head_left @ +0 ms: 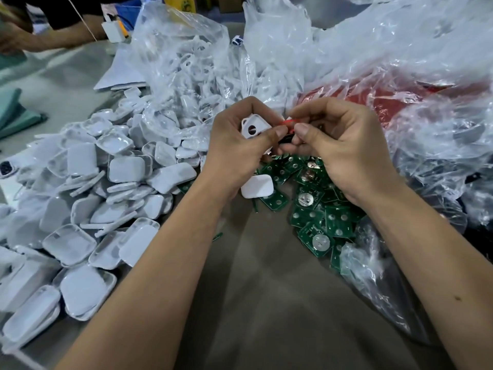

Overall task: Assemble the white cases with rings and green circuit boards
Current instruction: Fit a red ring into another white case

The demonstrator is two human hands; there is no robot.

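Observation:
My left hand grips a white case with a round hole in one corner, thumb on its face. My right hand pinches a small red ring at the case's right edge; a dark part sits just under it between the fingers. Below both hands lies a heap of green circuit boards with round silver battery clips. One closed white case rests at the heap's left edge under my left wrist. A big pile of white case halves covers the table's left side.
A clear bag of white parts stands behind the pile. Crumpled clear plastic over something red fills the right. Another person's arm reaches in at the top left. Bare grey-brown tabletop lies between my forearms.

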